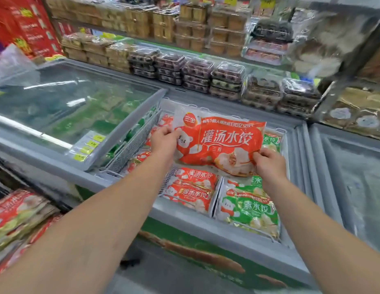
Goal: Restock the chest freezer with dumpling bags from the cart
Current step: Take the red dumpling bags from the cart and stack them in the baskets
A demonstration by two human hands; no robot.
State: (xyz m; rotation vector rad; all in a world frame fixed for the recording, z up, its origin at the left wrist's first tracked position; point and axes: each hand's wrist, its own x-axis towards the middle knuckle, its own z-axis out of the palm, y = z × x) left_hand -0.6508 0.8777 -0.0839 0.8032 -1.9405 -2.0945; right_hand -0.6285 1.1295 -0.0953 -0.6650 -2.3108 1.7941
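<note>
From the head camera, the left hand [162, 139] and the right hand [269, 164] each pinch an edge of a red dumpling bag [218, 143] — held over the open freezer [185, 221], above the red bags [191, 189] and green bags [248, 209]. The bag looks slippery — one grip could slide off, and it might land crooked on the green pile.

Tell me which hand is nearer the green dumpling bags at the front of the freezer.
Right. The right hand grips the red bag's lower corner just above the green dumpling bags; the left hand holds its far left edge.
</note>
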